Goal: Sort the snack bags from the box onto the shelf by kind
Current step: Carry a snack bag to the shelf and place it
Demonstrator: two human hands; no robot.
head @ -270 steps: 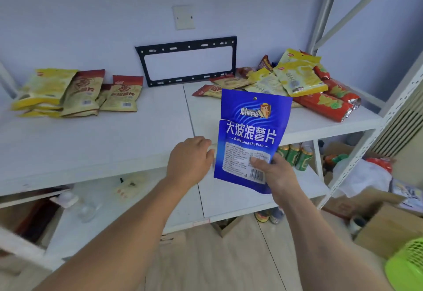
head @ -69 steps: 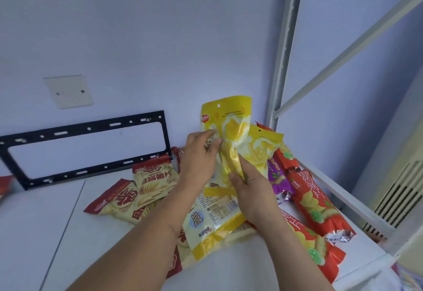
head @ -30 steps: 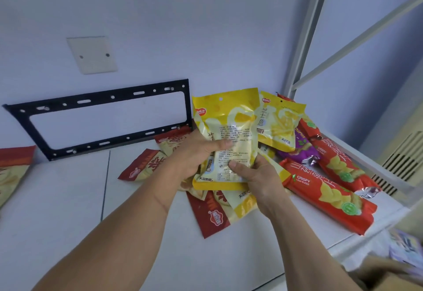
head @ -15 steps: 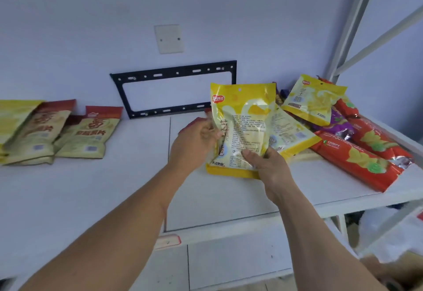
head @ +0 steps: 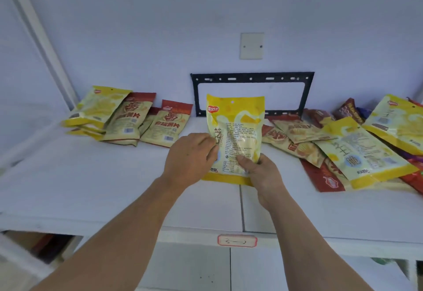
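Both hands, left hand (head: pixel 191 157) and right hand (head: pixel 261 173), still grip the upright yellow plastic snack bag (head: pixel 235 130), now carried left to the white shelf (head: pixel 91 183) centre.

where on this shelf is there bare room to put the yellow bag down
Bare shelf lies in front of the left pile, between the red-topped bags and the held yellow bag, and along the front edge below both hands. Crowded: the overlapping heap at right, and the far-left corner, where matching yellow bags are stacked.
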